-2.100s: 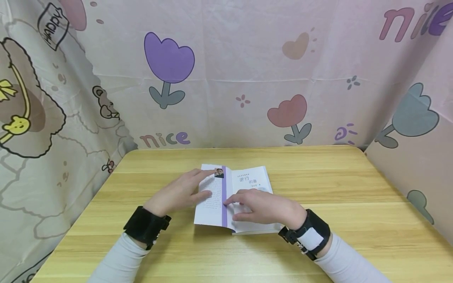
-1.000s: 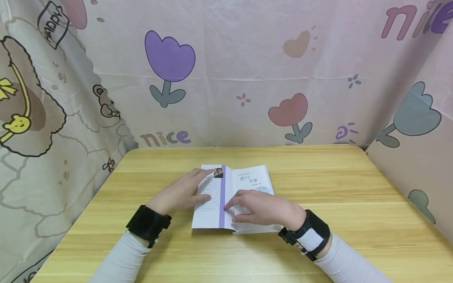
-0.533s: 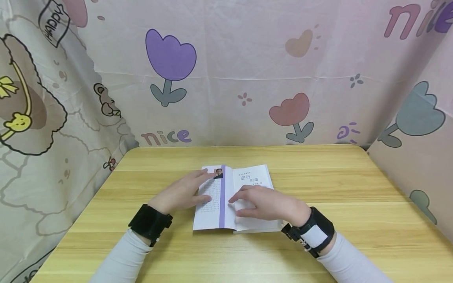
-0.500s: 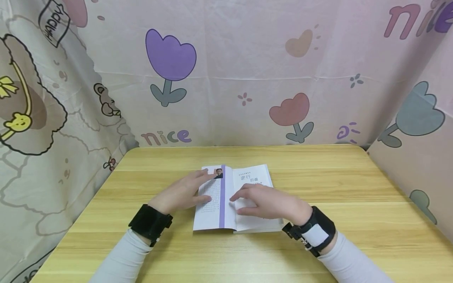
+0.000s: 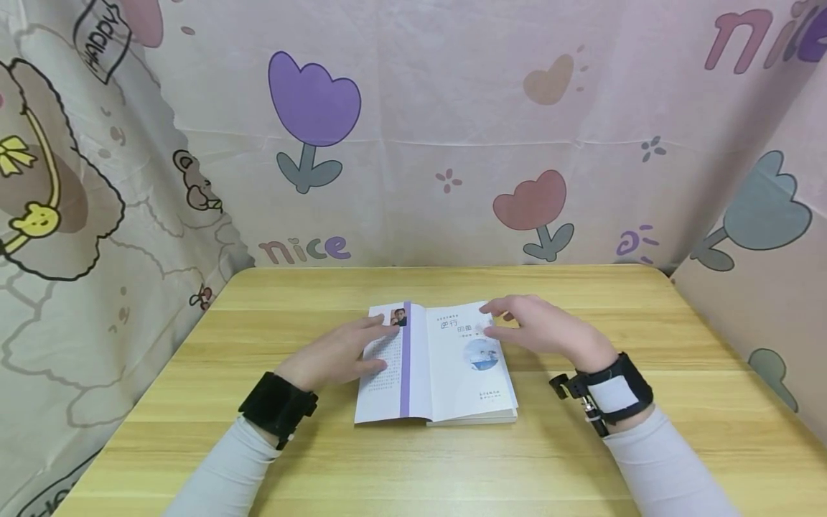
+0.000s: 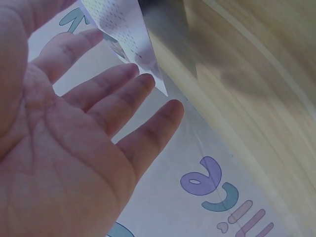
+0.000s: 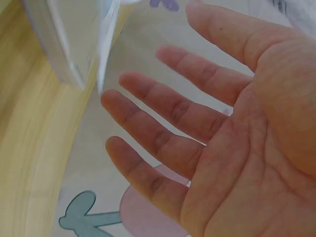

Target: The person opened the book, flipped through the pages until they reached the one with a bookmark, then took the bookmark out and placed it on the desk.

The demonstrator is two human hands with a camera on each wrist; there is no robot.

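Observation:
A paperback book [image 5: 452, 373] lies spread on the table in the head view. Its left side, a flap with a purple stripe, small print and a portrait photo, curves up a little at the near edge. The right page bears a title and a round blue picture. My left hand [image 5: 339, 353] rests on the left flap with fingers extended. My right hand [image 5: 545, 327] is at the upper right corner of the right page, fingers loosely bent; whether it touches the paper I cannot tell. In the right wrist view the right palm [image 7: 237, 143] and its spread fingers hold nothing, near the page edges.
The light wooden table [image 5: 291, 467] extends on all sides of the book. A printed cloth [image 5: 413, 86] with flowers and lettering hangs behind the table and at both sides. Each wrist wears a black strap [image 5: 278, 409] with a small camera.
My right hand has left the book's middle and moved right and away to the page's upper right corner, uncovering the round picture. The left hand has stayed nearly in place on the flap.

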